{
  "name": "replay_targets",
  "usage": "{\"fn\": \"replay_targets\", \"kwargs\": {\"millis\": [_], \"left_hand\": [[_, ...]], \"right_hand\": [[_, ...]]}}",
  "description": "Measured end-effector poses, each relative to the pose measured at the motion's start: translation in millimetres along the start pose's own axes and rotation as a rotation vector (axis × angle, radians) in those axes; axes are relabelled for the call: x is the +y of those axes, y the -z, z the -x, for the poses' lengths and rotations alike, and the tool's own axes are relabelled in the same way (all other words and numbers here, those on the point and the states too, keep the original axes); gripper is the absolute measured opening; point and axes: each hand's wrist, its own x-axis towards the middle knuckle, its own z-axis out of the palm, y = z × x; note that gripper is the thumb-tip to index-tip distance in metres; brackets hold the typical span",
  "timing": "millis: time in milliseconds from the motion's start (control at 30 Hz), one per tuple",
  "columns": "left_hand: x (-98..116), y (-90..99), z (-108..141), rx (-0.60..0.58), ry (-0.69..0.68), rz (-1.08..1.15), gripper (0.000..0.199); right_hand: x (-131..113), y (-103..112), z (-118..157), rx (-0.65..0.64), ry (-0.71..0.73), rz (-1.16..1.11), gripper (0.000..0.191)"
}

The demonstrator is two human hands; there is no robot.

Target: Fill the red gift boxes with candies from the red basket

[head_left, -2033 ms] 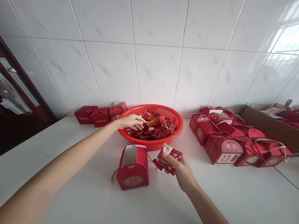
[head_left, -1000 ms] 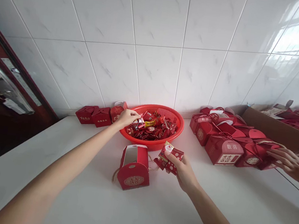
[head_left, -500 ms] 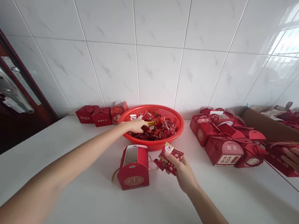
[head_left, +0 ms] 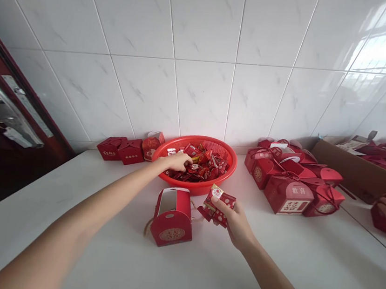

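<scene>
Here's our right hand (head_left: 236, 218), grip firm on wrapped sweets (head_left: 218, 205), just beside open-topped red gift box (head_left: 172, 229) on table (head_left: 205, 277). Left hand (head_left: 178, 161) down among loose sweets (head_left: 207, 169) in plastic basket (head_left: 202, 190); can't tell if holding any. Packets look light, wrappers likely slippery: we'd pinch edges. Box seems thin, crushable card; we'd lift by rope handle (head_left: 148, 227).

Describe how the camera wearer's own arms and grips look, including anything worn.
The left arm and right arm are bare wherever visible: no sleeve, watch or bracelet. The left grip and right grip are ungloved human hands with no visible rings.
</scene>
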Motion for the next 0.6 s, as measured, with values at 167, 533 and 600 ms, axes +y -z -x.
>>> {"fn": "replay_targets", "kwargs": {"millis": [167,533,600], "left_hand": [[12,2.8,2,0.15,-0.036,0.073,0.044],[54,6.1,-10,-0.034,-0.148,0.015,0.034],[53,7.0,-11,-0.059,-0.111,0.053,0.026]], "right_hand": [[-1,0,0,0.003,-0.018,0.003,0.045],[-3,0,1,-0.002,0.009,-0.004,0.047],[-4,0,1,0.006,0.015,-0.005,0.047]]}}
